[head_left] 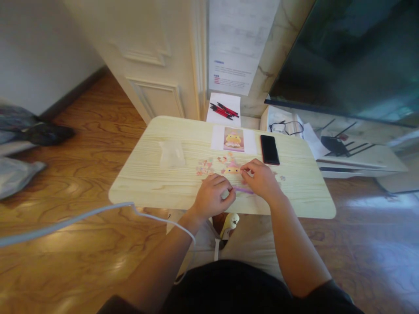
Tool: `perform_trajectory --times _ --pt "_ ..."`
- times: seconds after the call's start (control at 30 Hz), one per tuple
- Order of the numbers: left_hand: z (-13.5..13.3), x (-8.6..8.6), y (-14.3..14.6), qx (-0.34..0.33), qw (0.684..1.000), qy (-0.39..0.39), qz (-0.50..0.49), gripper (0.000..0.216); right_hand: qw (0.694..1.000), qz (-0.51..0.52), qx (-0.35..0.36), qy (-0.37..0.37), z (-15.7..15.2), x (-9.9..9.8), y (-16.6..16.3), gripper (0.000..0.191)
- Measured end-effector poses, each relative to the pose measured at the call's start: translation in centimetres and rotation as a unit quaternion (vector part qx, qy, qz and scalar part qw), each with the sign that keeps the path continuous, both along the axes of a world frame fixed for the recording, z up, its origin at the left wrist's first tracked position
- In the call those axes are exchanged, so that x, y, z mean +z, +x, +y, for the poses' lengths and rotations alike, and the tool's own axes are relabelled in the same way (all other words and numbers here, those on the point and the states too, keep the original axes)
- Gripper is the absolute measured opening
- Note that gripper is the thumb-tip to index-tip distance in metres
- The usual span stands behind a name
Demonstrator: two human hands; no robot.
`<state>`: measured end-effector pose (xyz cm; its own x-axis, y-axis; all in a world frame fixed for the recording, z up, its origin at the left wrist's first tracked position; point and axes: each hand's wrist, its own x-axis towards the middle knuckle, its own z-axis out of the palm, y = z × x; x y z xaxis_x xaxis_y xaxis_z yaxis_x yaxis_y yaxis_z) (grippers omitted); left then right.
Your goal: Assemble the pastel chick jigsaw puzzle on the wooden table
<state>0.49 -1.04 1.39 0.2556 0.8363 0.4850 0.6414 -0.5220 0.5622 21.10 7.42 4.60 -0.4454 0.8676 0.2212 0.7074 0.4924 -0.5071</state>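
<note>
On the low table lies a partly joined jigsaw puzzle [232, 168] showing a yellow face with dark eyes and a pink top. A separate purple strip of joined pieces [242, 189] lies nearer to me. My left hand [214, 196] is closed, thumb and forefinger together at the strip's left end; whatever they pinch is too small to make out. My right hand [260, 179] pinches at the right edge of the yellow face, its fingertips hiding what is between them. Loose jigsaw pieces [204, 167] are scattered left of the face, and a few pieces [283, 178] lie beyond my right hand.
Behind the puzzle is a printed reference picture [233, 139], with a black phone [270, 149] to its right. A clear plastic bag [172, 153] lies on the left of the table [140, 183]. Red pens [224, 111] rest past the far edge. A pale cable [98, 211] crosses my left forearm.
</note>
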Motion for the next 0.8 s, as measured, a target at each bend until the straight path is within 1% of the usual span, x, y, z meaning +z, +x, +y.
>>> perform_trajectory --times 0.07,0.13,0.2,0.3,0.37,0.4,0.53,0.67,0.8 --pt "-0.1 0.2 -0.8 -0.006 1.0 -0.011 -0.012 0.012 1.0 -0.011 0.015 -0.001 -0.1 -0.2 -1.1 0.009" --pt "-0.2 0.3 -2.3 0.004 0.999 -0.026 -0.019 0.009 0.999 -0.017 0.027 -0.006 -0.2 -0.4 -2.3 0.01" --pt "-0.2 0.3 -4.4 0.047 0.998 -0.048 -0.022 0.015 0.999 -0.018 0.04 -0.015 -0.2 -0.5 -3.6 0.011" --pt "-0.3 -0.3 -7.5 0.138 0.987 -0.083 -0.026 0.028 0.998 -0.014 0.056 -0.027 -0.2 -0.5 -5.6 0.013" --pt "-0.3 -0.9 -8.8 0.188 0.976 -0.099 -0.055 0.034 0.998 -0.014 0.059 -0.031 0.0 -0.5 -6.8 0.015" --pt "-0.3 -1.1 -9.2 0.202 0.971 -0.103 -0.077 0.036 0.998 -0.015 0.06 -0.03 0.1 -0.5 -7.3 0.016" --pt "-0.3 -1.6 -9.5 0.225 0.958 -0.116 -0.138 0.038 0.997 -0.022 0.069 -0.029 0.4 -0.5 -9.1 0.022" --pt "-0.2 -1.6 -9.3 0.23 0.955 -0.122 -0.143 0.039 0.995 -0.033 0.082 -0.037 0.5 -0.5 -10.0 0.027" --pt "-0.1 -1.5 -9.5 0.233 0.955 -0.122 -0.134 0.044 0.996 -0.031 0.077 -0.035 0.2 -0.5 -10.1 0.029"
